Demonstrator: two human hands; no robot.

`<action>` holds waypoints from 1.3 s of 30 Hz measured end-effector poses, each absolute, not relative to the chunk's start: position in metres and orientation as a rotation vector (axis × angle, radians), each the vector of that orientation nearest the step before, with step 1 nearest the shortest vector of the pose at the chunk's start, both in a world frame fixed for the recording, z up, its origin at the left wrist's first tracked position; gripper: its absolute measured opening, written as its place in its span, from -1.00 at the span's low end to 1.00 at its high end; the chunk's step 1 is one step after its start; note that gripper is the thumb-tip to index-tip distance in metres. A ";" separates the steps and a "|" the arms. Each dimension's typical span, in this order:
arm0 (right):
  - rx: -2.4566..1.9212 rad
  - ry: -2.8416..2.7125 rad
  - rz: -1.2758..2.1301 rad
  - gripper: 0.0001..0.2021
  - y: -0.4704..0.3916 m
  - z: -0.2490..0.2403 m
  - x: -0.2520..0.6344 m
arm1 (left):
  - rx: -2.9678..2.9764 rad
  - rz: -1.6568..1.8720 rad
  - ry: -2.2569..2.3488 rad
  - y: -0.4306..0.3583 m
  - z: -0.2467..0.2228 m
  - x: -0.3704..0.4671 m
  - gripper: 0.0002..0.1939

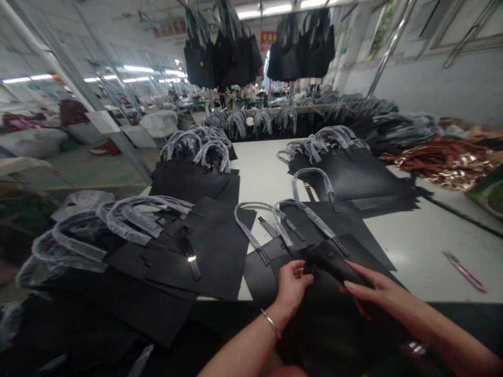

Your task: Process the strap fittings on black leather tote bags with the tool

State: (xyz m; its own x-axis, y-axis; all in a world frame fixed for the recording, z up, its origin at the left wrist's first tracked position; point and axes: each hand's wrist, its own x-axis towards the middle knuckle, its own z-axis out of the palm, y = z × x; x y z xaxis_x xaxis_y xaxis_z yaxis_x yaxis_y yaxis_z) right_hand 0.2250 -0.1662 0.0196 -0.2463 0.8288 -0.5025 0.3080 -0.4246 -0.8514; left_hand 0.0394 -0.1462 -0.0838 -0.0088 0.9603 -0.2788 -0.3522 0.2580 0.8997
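A black bag panel hangs over the table's front edge, its top part folded or curled. My left hand pinches the panel near its upper left edge, fingers closed on the dark material. On the right, my right hand grips the folded part, thumb on the near side and fingers behind. Just beyond my hands, a plastic-wrapped handle arches from the dark panels. A small black strap with a metal tip lies on the white tabletop to the left of that handle.
Stacked black panels with wrapped handles lie to the left, another stack at the back right. Pink-handled snips and brown straps rest on the white table. Black bags hang overhead; a metal post stands left.
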 end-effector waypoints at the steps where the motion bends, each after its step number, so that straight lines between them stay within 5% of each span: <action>1: -1.596 -1.386 1.767 -0.18 -0.168 0.020 0.225 | 0.732 1.192 1.078 -0.146 -0.084 0.039 -0.60; 12: -1.689 -1.297 1.444 -0.14 -0.157 0.029 0.244 | 0.850 1.097 1.102 -0.139 -0.086 0.033 -0.53; 20: -1.749 -1.012 1.264 -0.41 -0.204 0.034 0.318 | 2.125 0.804 1.719 -0.108 -0.058 0.015 -0.56; 25: -1.832 -0.801 1.082 -0.40 -0.241 0.029 0.355 | 2.502 0.523 1.642 -0.086 -0.045 0.044 -0.61; 32: -1.939 -0.576 0.999 -0.18 -0.288 -0.001 0.375 | 2.169 0.174 1.631 -0.043 -0.048 0.059 -0.54; 39: -1.926 -0.484 1.031 -0.07 -0.296 -0.014 0.366 | 2.112 0.390 1.374 -0.020 -0.037 0.057 -0.69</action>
State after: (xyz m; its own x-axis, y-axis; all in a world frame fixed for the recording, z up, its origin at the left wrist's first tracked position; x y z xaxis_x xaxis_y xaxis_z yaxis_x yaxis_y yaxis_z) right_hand 0.3663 -0.2956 -0.0143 0.5803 0.6635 -0.4722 -0.0604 -0.5431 -0.8375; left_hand 0.0570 -0.0197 -0.0372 0.4258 0.9022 -0.0688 0.7317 -0.2986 0.6127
